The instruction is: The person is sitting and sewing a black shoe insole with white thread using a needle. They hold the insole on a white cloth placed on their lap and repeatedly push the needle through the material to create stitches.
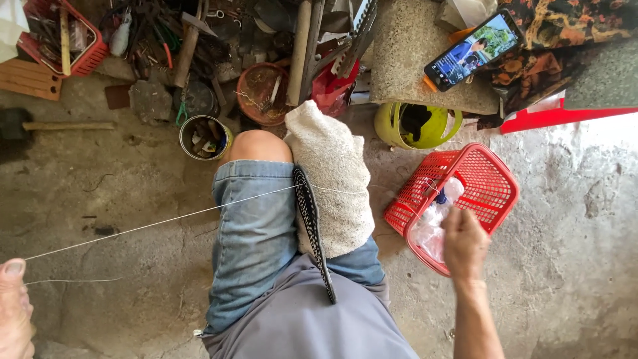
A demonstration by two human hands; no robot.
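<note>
Between the two hands a thin pale string (159, 221) ran taut across the lap, from the left hand (14, 309) at the lower edge up over a denim-clad knee (256, 219) to a narrow, dark, patterned strip (311, 219) that lay along the thigh. That left hand was only partly in view; its thumb pressed the string, though how the fingers closed could not be told. Just beside the strip, toward the right hand, a coarse white towel (335, 179) draped the other knee. The right hand (464, 242) reached over the rim of a red plastic lattice basket (495, 183), its fingers curled, apparently pinching crinkled clear plastic bags (432, 226) inside. Beyond that hand, a lime-green plastic basket (399, 129) sat on the rough concrete floor (571, 219), and a smartphone (473, 50) leaned on a speckled stone slab (405, 53). Beyond the left hand lay rusty tools (193, 40) and a round tin (203, 137).
</note>
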